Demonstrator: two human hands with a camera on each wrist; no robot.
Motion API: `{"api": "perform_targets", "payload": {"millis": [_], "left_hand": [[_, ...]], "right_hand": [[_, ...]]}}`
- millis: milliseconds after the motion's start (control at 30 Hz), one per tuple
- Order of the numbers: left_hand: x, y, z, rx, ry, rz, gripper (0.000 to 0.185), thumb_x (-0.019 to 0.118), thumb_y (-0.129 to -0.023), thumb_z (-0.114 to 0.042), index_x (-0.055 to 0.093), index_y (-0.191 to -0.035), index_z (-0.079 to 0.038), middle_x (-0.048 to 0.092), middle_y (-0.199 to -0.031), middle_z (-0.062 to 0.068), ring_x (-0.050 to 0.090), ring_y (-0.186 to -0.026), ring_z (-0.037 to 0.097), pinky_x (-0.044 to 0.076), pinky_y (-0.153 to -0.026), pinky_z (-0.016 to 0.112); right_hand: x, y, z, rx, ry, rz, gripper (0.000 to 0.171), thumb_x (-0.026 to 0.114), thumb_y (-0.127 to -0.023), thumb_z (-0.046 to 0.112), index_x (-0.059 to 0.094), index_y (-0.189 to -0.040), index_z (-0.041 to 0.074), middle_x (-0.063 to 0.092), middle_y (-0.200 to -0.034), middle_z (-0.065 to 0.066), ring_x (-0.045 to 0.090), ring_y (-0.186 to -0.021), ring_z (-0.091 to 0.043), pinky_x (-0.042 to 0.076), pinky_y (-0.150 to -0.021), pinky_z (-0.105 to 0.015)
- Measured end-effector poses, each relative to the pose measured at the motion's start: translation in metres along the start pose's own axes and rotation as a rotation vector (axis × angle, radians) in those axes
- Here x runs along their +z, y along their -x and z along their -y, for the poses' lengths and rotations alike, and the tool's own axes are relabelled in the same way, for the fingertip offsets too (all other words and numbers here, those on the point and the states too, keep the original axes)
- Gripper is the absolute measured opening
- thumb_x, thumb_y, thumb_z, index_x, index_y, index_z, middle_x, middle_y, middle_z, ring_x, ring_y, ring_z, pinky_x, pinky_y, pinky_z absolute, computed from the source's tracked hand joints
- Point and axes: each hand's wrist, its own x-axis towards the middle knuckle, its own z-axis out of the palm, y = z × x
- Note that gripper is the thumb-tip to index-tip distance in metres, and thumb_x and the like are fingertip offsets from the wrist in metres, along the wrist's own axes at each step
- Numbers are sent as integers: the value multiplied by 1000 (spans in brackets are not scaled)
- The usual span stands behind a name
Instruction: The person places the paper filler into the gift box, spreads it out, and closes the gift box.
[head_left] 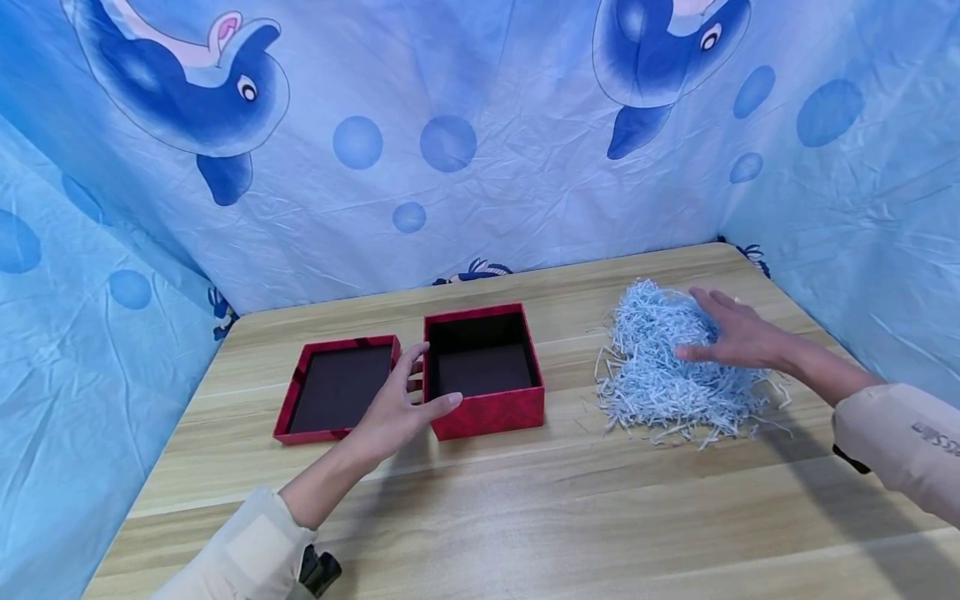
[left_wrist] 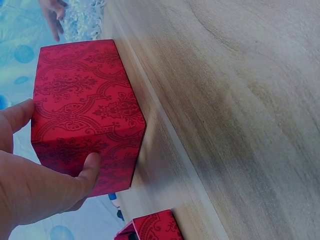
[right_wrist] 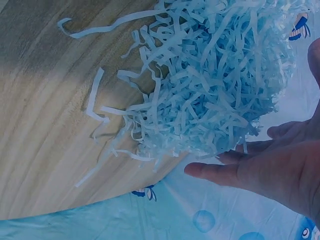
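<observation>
A red patterned box [head_left: 489, 415] with a dark inside stands uncovered near the middle of the table. At its left side is my left hand [head_left: 393, 417], fingers spread and thumb reaching toward the front corner. In the left wrist view the fingertips are right at the patterned walls of the box [left_wrist: 82, 90]. Farther right lies a loose heap of light blue shredded paper [head_left: 667, 387]. My right hand [head_left: 738, 329] hovers over its right part with fingers extended and thumb apart. The right wrist view shows the fingers close beside the paper shreds [right_wrist: 200, 85].
The box's red lid [head_left: 337, 387] lies inside up, left of the box and partly behind my left hand. Stray paper strips [right_wrist: 95, 95] lie around the heap on the wooden table [head_left: 525, 517]. Blue dolphin-print cloth [head_left: 315, 225] hangs along the back and both sides.
</observation>
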Motion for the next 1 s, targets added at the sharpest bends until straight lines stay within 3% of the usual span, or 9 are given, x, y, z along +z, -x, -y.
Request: {"api": "perform_targets", "payload": {"millis": [133, 300, 767, 1000], "left_hand": [[0, 0, 0, 3, 0, 0, 84, 69, -69, -47, 17, -135, -38, 27, -135, 0, 33, -121, 27, 41, -88, 46], [0, 0, 1, 3, 3, 1, 84, 68, -69, -48, 17, -135, -38, 26, -136, 1, 32, -121, 26, 40, -89, 46], [1, -1, 1, -4, 8, 0, 83, 68, -69, -48, 17, -134, -39, 27, -135, -1, 33, -121, 26, 41, -89, 45], [2, -1, 1, -8, 24, 8, 84, 67, -70, -48, 16, -135, -38, 26, -135, -2, 32, -122, 26, 39, -90, 45]], "right_hand": [[5, -1, -1, -9, -38, 43, 107, 66, -71, 47, -7, -141, 9, -4, -140, -31, -3, -124, -51, 4, -90, -68], [14, -3, -2, -42, -10, 88, 116, 72, -63, 48, -4, -141, 8, -2, -139, -32, 0, -123, -53, 6, -90, -69], [32, -6, -1, -45, 132, 66, 125, 70, -50, 64, 3, -142, 12, 8, -137, -31, 11, -117, -57, 19, -79, -73], [36, -9, -3, -101, 163, 6, 104, 78, -61, 36, 17, -139, 8, 27, -127, -26, 28, -108, -49, 39, -68, -58]]}}
